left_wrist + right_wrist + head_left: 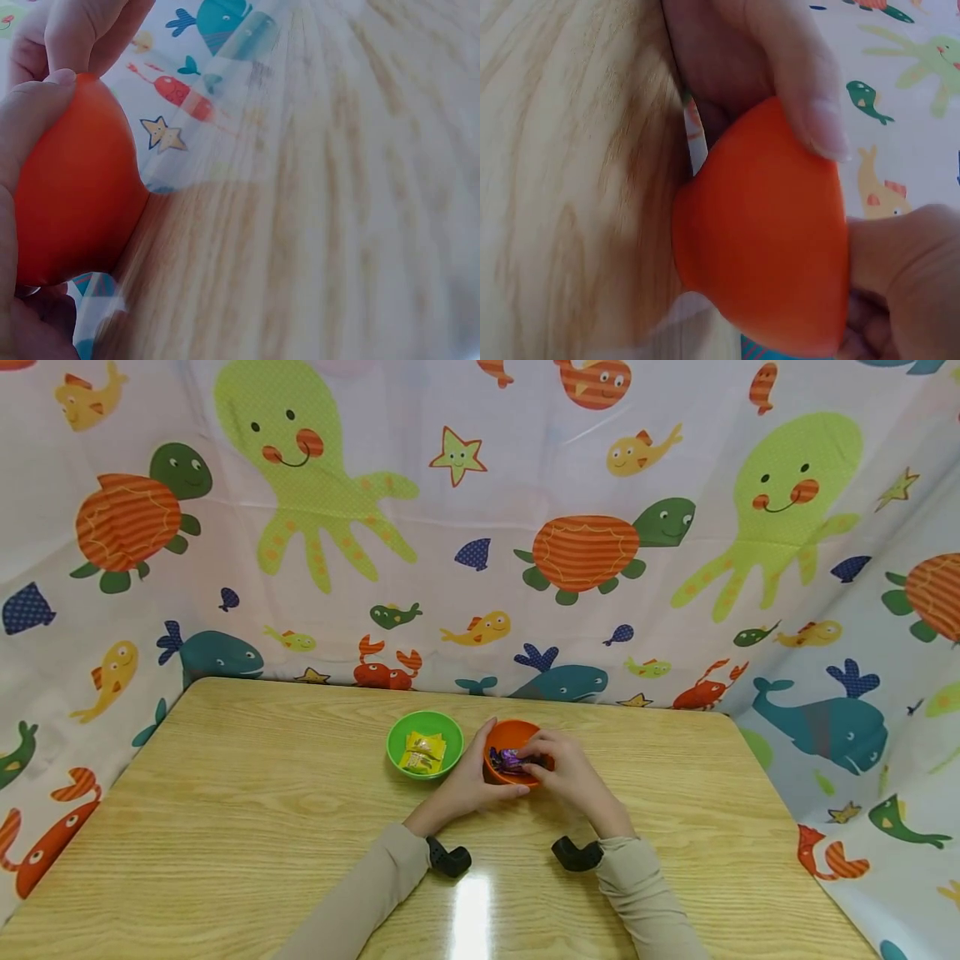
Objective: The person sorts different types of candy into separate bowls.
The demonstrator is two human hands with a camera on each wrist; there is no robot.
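Note:
My left hand (467,781) grips the orange bowl (512,728) from its left side, fingers behind it and thumb along the front. In the right wrist view the left thumb lies against the rim of the orange bowl (772,232). Purple-wrapped candies (507,762) lie inside. From the right, my right hand (572,768) reaches over the rim, thumb and index finger bent round a purple wrapper. Both wrist views hide those fingertips behind the bowl wall. Just left of my left hand stands a green bowl (394,745) holding yellow-wrapped candies (423,752).
The bowls stand on a light wooden table (285,793), towards its far edge. Behind and beside it hangs a white curtain (450,585) printed with sea animals. A black wrist mount (448,858) sits on the left arm, another mount (577,854) on the right.

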